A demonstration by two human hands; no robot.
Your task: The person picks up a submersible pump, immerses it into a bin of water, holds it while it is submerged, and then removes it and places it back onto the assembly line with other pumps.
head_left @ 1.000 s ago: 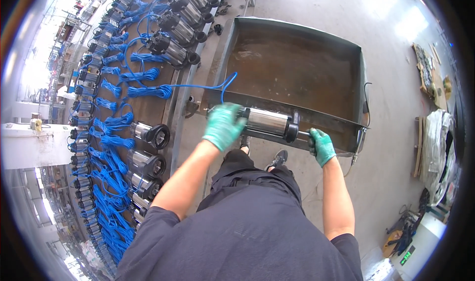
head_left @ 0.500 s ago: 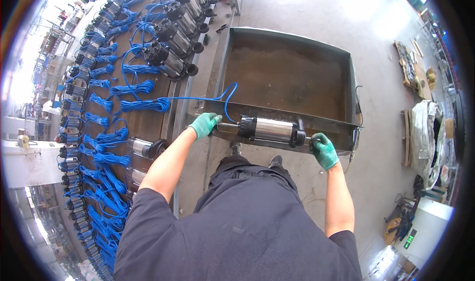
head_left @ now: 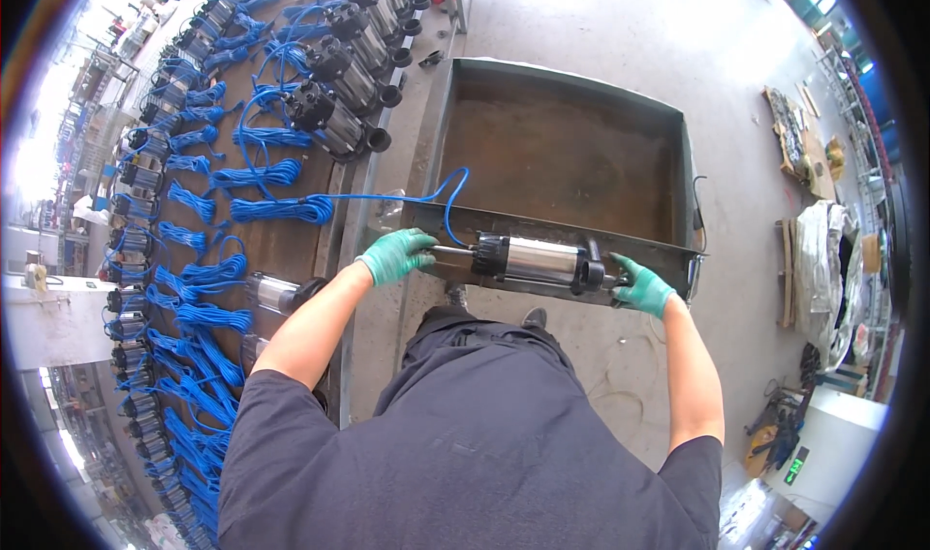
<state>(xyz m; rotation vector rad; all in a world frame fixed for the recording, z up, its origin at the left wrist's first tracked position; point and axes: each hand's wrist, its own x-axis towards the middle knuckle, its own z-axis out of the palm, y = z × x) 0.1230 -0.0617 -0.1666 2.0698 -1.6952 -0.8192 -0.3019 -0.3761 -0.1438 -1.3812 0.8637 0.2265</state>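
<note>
A submersible pump [head_left: 541,258] with a shiny metal body and black ends lies on its side across the near ledge of a metal tank. Its blue cable [head_left: 449,211] loops up from the left end. My gloved left hand [head_left: 397,255] is closed round the metal rod [head_left: 452,250] that sticks out of that end. At the opposite end, my gloved right hand [head_left: 643,286] curls its fingers about the black end of the pump; the palm side is hidden. Both gloves are green.
The open tank [head_left: 562,162] holds brownish water. To the left, a long bench carries several upright pumps [head_left: 334,122] and coiled blue cables [head_left: 281,209]. Another pump [head_left: 276,293] lies beside my left forearm. Plastic-wrapped goods [head_left: 823,279] stand on the floor at the right.
My right hand has shifted from the dark piece beyond the pump's right end to the end itself, its fingers opening wider. The left hand stays at the rod, the pump slightly lower.
</note>
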